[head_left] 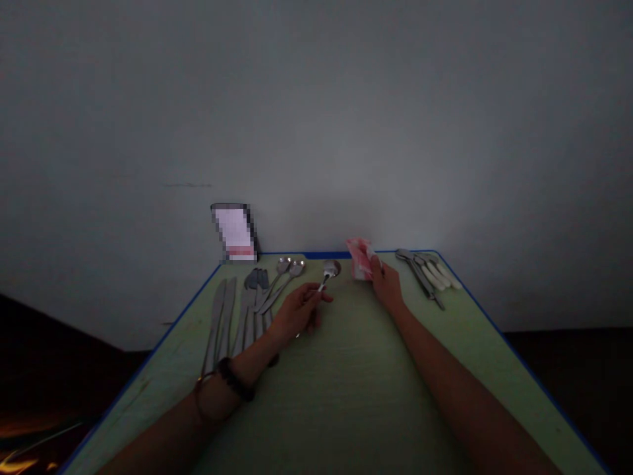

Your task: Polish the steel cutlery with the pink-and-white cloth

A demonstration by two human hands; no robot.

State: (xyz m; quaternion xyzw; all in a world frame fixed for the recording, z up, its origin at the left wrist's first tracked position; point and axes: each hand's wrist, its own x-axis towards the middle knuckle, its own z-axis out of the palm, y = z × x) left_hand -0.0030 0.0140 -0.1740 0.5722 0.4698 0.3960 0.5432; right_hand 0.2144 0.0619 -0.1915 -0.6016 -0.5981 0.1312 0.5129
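Note:
My left hand (300,309) is closed around the handle of a metal spoon (330,269), whose bowl points away from me above the table. A pink and white cloth (362,258), perhaps a paper napkin, is gripped in my right hand (386,285), a little to the right of the spoon's bowl and apart from it. Two more spoons (295,267) lie just beyond my left hand. Beside them, partly hidden by my left forearm, rest several metal pieces of cutlery (254,280). Two table knives (222,316) lie farther left.
The pale green table (346,396) has a blue edge and meets a grey wall (316,132). A phone with a blurred-out screen (235,231) leans at the back left. At the back right lie dark metal utensils (420,274) and several white-handled pieces (440,274).

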